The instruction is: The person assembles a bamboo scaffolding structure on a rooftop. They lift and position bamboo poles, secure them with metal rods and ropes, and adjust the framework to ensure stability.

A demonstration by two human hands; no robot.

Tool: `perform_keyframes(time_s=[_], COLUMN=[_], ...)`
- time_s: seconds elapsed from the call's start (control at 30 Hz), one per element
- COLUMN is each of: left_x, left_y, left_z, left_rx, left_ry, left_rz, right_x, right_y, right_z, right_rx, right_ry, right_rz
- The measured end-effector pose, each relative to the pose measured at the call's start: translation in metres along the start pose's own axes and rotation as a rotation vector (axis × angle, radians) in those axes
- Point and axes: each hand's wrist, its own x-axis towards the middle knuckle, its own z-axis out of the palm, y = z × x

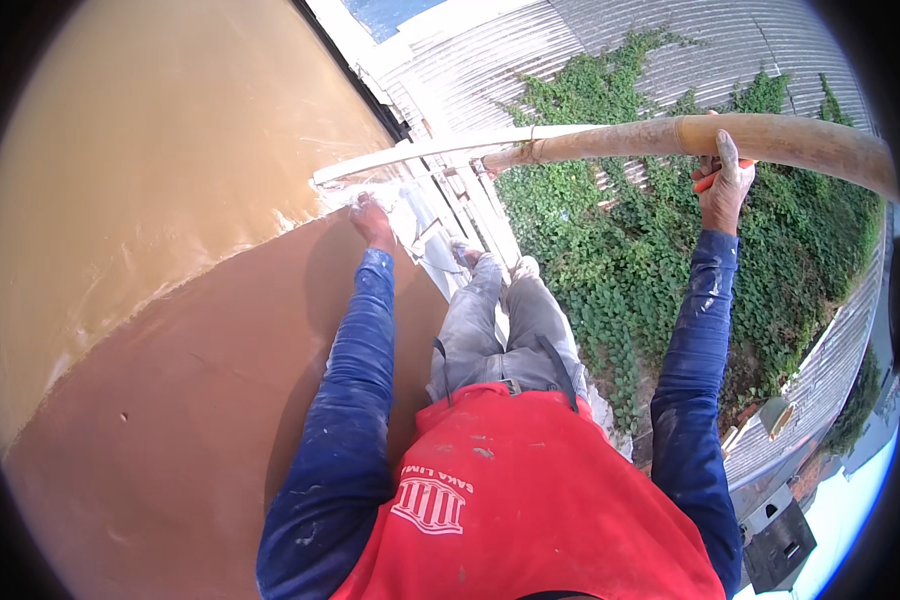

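Observation:
My left hand [372, 222] is held against the wall, its fingers closed at a crumpled, whitish, plastic-like sheet [402, 208]. Part of the fingers is lost in glare. Out to the right, my right hand [728, 190] grips a thick bamboo pole [790, 142], thumb against its side. An orange object [708, 181], perhaps a tool handle, is also in that hand; the rest of it is hidden. A thinner pale pole [450, 147] runs beside the bamboo toward the wall, ending just above my left hand.
The wall [200, 380] is tan above and reddish-brown below, split by a rough line. My feet [467, 254] stand on a narrow whitish ledge high up. Below on the right are a corrugated metal roof [660, 75] and green climbing plants [590, 270].

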Motion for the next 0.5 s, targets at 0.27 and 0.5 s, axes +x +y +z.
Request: perform_keyframes(time_s=[0.27, 0.5], left_x=[-0.066, -0.142], left_y=[0.046, 0.044], left_z=[0.005, -0.024], left_rx=[-0.014, -0.119], left_ry=[0.143, 0.116], left_rz=[0.075, -0.009], right_x=[-0.002, 0.001], right_y=[0.012, 0.017], right_z=[-0.014, -0.019], right_rx=[0.124, 0.074], right_ry=[-0.018, -0.041], right_rz=[0.044, 0.011])
